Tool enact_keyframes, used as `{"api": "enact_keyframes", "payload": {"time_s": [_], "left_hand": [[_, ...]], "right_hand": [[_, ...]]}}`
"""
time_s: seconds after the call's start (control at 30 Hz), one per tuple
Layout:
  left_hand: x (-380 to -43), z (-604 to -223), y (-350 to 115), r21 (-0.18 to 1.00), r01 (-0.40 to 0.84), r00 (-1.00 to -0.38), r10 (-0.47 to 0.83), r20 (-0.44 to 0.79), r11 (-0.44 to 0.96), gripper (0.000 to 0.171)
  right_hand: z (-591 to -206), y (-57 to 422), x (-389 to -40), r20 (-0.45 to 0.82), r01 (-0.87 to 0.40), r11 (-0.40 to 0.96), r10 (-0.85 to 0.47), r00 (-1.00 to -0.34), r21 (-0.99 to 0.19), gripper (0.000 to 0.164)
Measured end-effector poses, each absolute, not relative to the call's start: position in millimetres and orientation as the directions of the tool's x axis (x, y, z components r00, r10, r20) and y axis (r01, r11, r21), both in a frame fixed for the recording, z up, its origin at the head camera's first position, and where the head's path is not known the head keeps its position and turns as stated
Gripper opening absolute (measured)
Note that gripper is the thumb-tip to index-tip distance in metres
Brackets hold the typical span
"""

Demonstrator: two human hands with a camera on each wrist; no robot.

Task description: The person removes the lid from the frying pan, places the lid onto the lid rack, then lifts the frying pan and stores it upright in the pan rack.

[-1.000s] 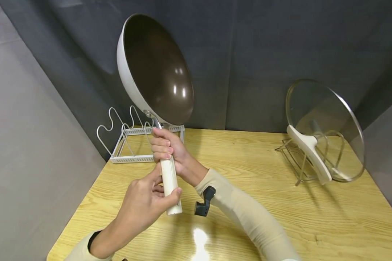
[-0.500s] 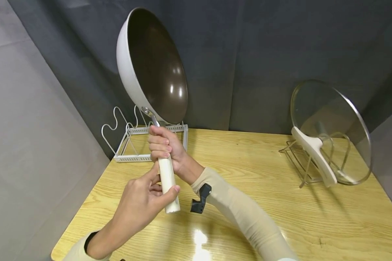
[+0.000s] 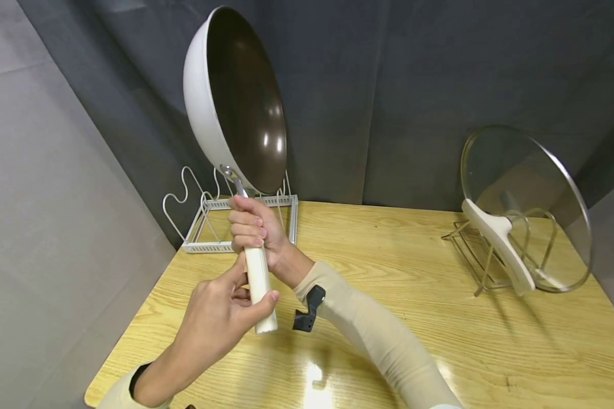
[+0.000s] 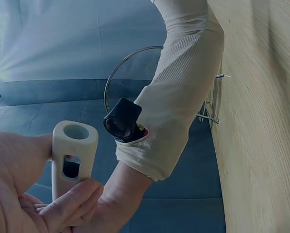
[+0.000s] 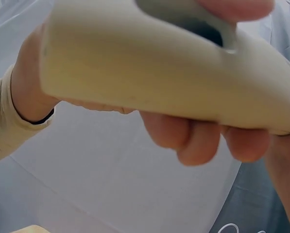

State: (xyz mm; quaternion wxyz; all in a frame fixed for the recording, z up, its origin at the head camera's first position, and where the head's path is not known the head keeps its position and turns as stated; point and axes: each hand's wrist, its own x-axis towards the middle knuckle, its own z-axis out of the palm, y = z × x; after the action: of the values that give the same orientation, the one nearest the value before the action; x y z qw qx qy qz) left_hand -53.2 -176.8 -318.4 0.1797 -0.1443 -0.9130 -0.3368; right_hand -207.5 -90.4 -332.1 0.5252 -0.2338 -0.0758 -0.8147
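Note:
A deep frying pan [image 3: 248, 108], white outside and dark brown inside, is held up on edge, its open side facing right. In the head view my right hand [image 3: 256, 227] grips the cream handle [image 3: 258, 272] just below the metal neck. Lower down, my left hand [image 3: 215, 312] pinches the handle near its end, thumb on the near side. The left wrist view shows the handle's end [image 4: 89, 150] with a round hole and a slot, beside my left hand [image 4: 42, 194]. Close up in the right wrist view, the handle [image 5: 135, 73] covers part of the fingers [image 5: 200, 143].
Behind and below the pan stands a white wire rack [image 3: 215, 247]. A glass lid [image 3: 532, 170] with a cream handle leans in a metal stand [image 3: 483, 272] on the right of the wooden table [image 3: 378, 250]. Dark cloth [image 3: 440, 85] hangs at the back.
The pan has turned slightly, so its dark inside looks narrower. In the head view it has shifted a little up, while the rack and lid have slid right. Both hands keep their hold.

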Motion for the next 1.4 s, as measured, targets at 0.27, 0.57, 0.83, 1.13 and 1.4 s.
{"api": "enact_keyframes", "payload": {"time_s": [0.27, 0.57, 0.83, 1.13, 1.4], "left_hand": [[-52.3, -319.5, -177.3, 0.520, 0.390, -0.883, 0.147, 0.446, 0.760, 0.032], [-51.5, -319.6, -179.5, 0.517, 0.400, -0.876, 0.150, 0.457, 0.757, 0.031], [-52.3, -322.3, -181.1, 0.538, 0.384, -0.889, 0.144, 0.435, 0.750, 0.032], [-54.5, -323.1, -181.5, 0.548, 0.372, -0.896, 0.136, 0.422, 0.749, 0.030], [-55.2, -323.5, -181.9, 0.565, 0.341, -0.913, 0.121, 0.390, 0.751, 0.029]], "right_hand": [[-336.7, -95.5, -208.4, 0.499, 0.913, -0.396, -0.814, -0.298, -0.100, 0.031], [-338.9, -100.4, -210.0, 0.521, 0.931, -0.357, -0.810, -0.269, -0.074, 0.028], [-344.7, -103.3, -211.0, 0.543, 0.943, -0.330, -0.798, -0.262, -0.031, 0.027], [-348.3, -103.7, -212.1, 0.557, 0.946, -0.324, -0.788, -0.260, -0.016, 0.028], [-352.5, -104.2, -212.7, 0.561, 0.948, -0.319, -0.784, -0.265, 0.002, 0.027]]}}
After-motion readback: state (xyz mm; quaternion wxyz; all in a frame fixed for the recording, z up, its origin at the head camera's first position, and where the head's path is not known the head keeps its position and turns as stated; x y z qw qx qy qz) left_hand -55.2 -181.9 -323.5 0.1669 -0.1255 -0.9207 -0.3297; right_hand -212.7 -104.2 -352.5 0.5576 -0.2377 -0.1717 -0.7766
